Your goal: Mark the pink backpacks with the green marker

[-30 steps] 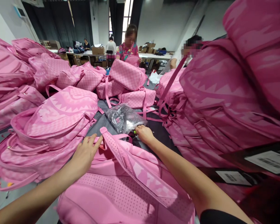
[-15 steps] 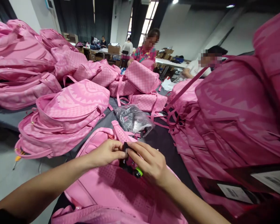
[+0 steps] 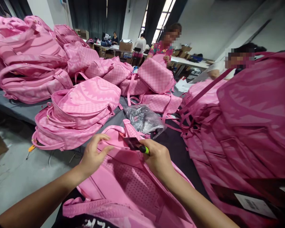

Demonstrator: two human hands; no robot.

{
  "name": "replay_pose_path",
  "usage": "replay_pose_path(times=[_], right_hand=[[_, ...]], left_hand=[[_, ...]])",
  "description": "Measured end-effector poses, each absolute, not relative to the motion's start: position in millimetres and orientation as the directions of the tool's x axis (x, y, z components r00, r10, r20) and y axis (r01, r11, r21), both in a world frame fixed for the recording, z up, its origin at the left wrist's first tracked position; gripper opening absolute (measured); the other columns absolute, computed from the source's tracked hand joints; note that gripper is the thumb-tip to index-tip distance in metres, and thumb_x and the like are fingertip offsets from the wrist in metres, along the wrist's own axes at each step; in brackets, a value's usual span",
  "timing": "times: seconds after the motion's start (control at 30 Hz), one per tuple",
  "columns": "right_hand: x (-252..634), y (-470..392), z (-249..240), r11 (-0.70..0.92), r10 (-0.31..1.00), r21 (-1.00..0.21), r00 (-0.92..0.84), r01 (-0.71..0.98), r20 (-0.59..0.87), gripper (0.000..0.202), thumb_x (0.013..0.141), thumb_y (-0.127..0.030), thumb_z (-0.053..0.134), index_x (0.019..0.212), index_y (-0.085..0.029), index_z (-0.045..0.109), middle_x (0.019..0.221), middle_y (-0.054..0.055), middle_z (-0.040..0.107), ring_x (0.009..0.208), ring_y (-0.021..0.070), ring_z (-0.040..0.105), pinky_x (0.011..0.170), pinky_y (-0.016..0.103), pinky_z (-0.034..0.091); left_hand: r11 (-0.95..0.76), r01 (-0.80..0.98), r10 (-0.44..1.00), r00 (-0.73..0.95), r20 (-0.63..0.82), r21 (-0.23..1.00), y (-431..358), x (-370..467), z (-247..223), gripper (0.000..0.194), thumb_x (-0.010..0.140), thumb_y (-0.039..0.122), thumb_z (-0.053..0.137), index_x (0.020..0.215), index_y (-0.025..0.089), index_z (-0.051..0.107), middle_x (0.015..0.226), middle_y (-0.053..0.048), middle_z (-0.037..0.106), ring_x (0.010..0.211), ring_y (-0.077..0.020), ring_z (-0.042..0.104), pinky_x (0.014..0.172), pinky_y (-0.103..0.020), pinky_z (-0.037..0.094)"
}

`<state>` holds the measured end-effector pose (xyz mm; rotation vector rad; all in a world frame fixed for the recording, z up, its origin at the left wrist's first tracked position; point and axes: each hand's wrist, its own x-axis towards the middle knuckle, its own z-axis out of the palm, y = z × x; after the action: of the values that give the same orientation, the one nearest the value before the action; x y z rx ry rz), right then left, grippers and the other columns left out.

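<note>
A pink backpack [image 3: 109,171] lies before me with its dotted back panel and straps facing up. Over its upper left part is my left hand [image 3: 95,155], thumb and fingers apart, with nothing in it. My right hand [image 3: 158,158] is closed round a small tool with a black-and-green end [image 3: 144,149], whose exact kind I cannot make out. A dark flat tag [image 3: 132,143] juts leftward from the right fingers, near the backpack's top. Just beyond the backpack rests a crumpled clear plastic bag [image 3: 144,118] with small contents.
Another pink backpack [image 3: 85,107] lies at the left on the dark table [image 3: 178,152]. More pink backpacks [image 3: 33,53] are heaped behind it. A tall stack [image 3: 247,126] with barcoded tags rises at the right. Co-workers [image 3: 162,47] stand beyond the table.
My left hand has let go of the dark tag and moved left, its fingers opening. My right hand has turned, keeping the tool and tag. The view has shifted right.
</note>
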<state>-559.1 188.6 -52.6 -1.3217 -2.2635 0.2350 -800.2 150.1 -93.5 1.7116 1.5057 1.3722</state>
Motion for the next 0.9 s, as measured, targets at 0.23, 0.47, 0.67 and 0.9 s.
replay_pose_path(times=[0.23,0.47,0.67,0.9], right_hand=[[-601,212,-36,0.535,0.836,-0.13,-0.545,0.835,-0.061,0.038,0.082,-0.007,0.05,0.107,-0.026,0.07,0.099,0.004,0.077,0.092,0.0205,0.07,0.068,0.024,0.041],[-633,226,-21,0.6,0.785,0.089,-0.563,0.795,-0.259,0.031,0.087,-0.014,0.052,0.109,-0.025,0.07,0.097,0.008,0.076,0.091,0.0229,0.071,0.067,0.026,0.043],[-654,225,-48,0.711,0.671,0.115,-0.621,0.694,-0.404,0.022,0.091,-0.017,0.053,0.1,-0.019,0.073,0.09,0.012,0.075,0.088,0.0266,0.072,0.069,0.029,0.049],[-656,216,-56,0.655,0.731,0.157,-0.568,0.739,-0.378,0.024,0.094,-0.016,0.048,0.102,-0.017,0.071,0.101,0.014,0.073,0.085,0.0247,0.072,0.067,0.028,0.05]], left_hand=[[-0.033,0.605,0.996,-0.047,0.076,0.796,158,-841,-142,0.073,0.081,0.042,0.069,0.144,0.018,0.041,0.147,-0.013,0.05,0.136,-0.0288,0.048,0.113,-0.046,0.039],[-0.033,0.613,0.983,-0.124,0.137,0.789,149,-840,-159,0.066,0.078,0.043,0.073,0.137,0.021,0.052,0.136,-0.009,0.062,0.128,-0.0275,0.057,0.108,-0.041,0.046],[-0.07,0.601,0.984,-0.09,0.154,0.796,152,-842,-168,0.067,0.079,0.039,0.073,0.138,0.017,0.051,0.136,-0.013,0.062,0.126,-0.026,0.059,0.107,-0.04,0.047],[-0.091,0.633,0.981,-0.074,0.177,0.769,154,-840,-170,0.065,0.079,0.037,0.074,0.138,0.019,0.051,0.137,-0.013,0.06,0.126,-0.0274,0.059,0.107,-0.042,0.048]])
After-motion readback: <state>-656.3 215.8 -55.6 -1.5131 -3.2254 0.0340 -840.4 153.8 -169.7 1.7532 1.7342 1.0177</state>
